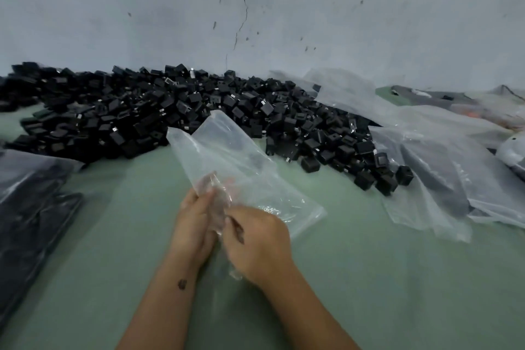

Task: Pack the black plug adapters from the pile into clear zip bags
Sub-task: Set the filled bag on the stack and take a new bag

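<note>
Pinching one thin clear plastic zip bag [227,162] above the green bench [369,278], left hand [193,224] and right hand [257,241] risk tearing its slippery film.

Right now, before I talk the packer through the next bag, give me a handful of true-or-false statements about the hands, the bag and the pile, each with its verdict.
1. Both hands grip one clear zip bag. True: the left hand and the right hand hold its near end.
2. The held bag is packed full of adapters. False: no load of adapters shows through it; it looks empty or nearly so.
3. The pile of black plug adapters lies along the foot of the wall. True.
4. The loose clear bags lie to the left of the pile. False: they lie to its right.
5. The table cover is bright red. False: it is pale green.
</note>
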The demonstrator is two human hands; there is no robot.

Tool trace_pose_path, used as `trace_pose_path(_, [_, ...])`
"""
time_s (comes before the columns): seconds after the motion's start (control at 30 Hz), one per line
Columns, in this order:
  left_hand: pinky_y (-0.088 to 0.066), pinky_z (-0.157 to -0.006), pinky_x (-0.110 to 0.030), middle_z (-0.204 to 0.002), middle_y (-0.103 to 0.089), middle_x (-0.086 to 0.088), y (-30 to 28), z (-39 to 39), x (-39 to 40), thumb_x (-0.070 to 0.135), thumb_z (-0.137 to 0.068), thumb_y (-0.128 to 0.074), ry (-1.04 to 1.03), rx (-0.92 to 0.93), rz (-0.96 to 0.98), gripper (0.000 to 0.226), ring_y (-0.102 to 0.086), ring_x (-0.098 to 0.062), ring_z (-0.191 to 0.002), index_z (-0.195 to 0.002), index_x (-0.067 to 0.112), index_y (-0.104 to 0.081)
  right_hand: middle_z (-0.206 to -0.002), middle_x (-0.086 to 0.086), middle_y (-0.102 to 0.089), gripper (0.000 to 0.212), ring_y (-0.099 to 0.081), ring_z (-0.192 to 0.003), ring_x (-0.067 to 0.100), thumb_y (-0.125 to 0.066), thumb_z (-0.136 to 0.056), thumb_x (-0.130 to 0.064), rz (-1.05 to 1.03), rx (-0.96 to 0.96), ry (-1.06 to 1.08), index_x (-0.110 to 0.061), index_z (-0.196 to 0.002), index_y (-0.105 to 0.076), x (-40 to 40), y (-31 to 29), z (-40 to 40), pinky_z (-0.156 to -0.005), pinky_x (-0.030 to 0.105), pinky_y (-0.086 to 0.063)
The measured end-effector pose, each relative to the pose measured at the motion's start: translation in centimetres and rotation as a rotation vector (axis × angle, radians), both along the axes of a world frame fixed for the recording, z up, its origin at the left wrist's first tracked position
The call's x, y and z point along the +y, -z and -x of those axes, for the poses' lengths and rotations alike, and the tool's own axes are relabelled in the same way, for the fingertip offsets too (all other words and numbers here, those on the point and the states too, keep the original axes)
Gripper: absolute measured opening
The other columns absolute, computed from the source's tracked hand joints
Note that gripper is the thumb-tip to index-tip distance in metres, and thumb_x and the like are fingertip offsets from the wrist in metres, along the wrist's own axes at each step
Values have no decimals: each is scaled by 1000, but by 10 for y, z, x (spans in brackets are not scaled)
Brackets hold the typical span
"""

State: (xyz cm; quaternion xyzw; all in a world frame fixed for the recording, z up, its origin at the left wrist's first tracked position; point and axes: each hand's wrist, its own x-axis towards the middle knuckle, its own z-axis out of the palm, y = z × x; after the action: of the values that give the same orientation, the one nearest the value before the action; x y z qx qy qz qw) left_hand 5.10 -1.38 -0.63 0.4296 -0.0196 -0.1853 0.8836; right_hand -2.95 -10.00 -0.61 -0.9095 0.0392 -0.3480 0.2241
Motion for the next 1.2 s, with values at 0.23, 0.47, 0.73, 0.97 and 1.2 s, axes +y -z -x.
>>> trace_pose_path(0.23, [-60, -66, -31, -100, -75, -9, -2, -6, 55, -5, -91, -50, 150, -90, -211, 35, -74, -22, -83, -87, 13, -80, -125, -10, -39, 59, -36, -114, 7, -71, -74, -44, -421, 20, 262, -31, -128, -50, -38, -35, -14, -100, 27, -30])
trace_pose_path(0.47, [-55, -54, -24, -86, -73, -6, -3, -7, 67, 26, -78, -77, 71, -161, -277, 23, -67, -13, -65, -96, 12, -75, -62, -9, -55, 22, -47, -58, 4, -63, -90, -28, -771, 95, -92, -13, -74, -67, -35, -41, -33, -56, 13, -38])
trace_pose_path(0.73, [-40, -40, -14, -46, -50, 11, 5, -17, 74, 27, -102, -51, -351, -224, -567, 32, -45, -2, -40, -80, 19, -73, -51, -9, -38, 43, -32, -49, 9, -56, -93, -40, -733, -42, 259, -16, -59, -44, -36, -21, -39, -52, 29, -33])
trace_pose_path(0.97, [-42, -96, -42, -124, -58, -5, -4, -12, 89, 21, -97, -55, -536, -364, -1244, 47, -49, -28, -117, -143, 17, -42, -108, -5, -57, 21, -52, -102, 16, -54, -93, -35, -547, 162, 305, -23, -108, -60, -36, -27, -47, -84, 32, -44])
trace_pose_path(1.2, [-9, -121, -39, -161, -17, -16, -17, -26, 62, 1, -96, -37, -358, -822, -1528, 58, -10, -30, -149, -152, 5, -24, -123, -6, -55, 28, -48, -110, 6, -43, -98, -21, -455, 178, -41, -22, -121, -60, 6, -48, -81, -90, 21, -35])
